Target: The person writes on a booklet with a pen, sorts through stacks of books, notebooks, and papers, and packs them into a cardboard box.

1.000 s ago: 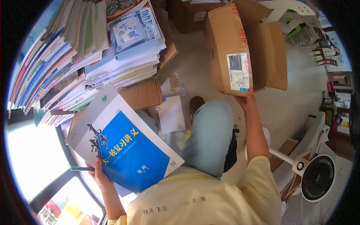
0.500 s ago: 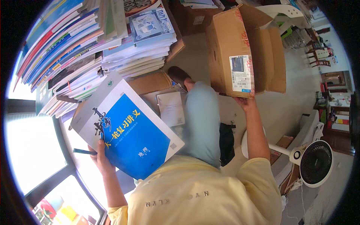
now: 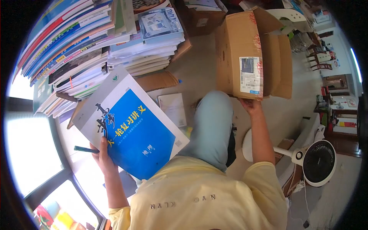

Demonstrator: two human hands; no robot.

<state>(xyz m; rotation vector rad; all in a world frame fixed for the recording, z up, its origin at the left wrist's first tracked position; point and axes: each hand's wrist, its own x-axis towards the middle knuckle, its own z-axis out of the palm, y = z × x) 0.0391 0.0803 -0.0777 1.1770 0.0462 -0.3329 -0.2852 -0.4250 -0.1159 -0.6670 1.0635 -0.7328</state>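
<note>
Book (image 3: 140, 134) with a blue and grey cover is in the left hand (image 3: 106, 159), thumb on the front, remaining grip mostly hidden behind. I read it as firmly pinched. It tilts cover-up beside the bent leg (image 3: 212, 128), low corner near the shirt (image 3: 214, 188); I can't tell if it touches. Same hand also has a dark pen (image 3: 86, 149) tucked in, poking out to the left.

Right hand (image 3: 251, 106) is closed on the near bottom edge of a cardboard box (image 3: 235, 50). Box has its open side to the right, flaps out, shipping label (image 3: 250, 74) facing me. Fingertips are under the edge, so I can't see how deep the hold goes.

Progress, my read: mid-handling. Both hands loaded, neither item put down, book and box well apart. Box is already open. Sorted or not, I can't tell, but tall book stacks (image 3: 78, 40) stand at upper left, with a notebook (image 3: 160, 23) on top of the nearer pile. One pale booklet (image 3: 172, 110) lies loose, low between the stacks and the leg, outside any pile. Second box (image 3: 203, 21) sits farther back, papers on it. White fan (image 3: 319, 163) off to the right, clear of both hands.
</note>
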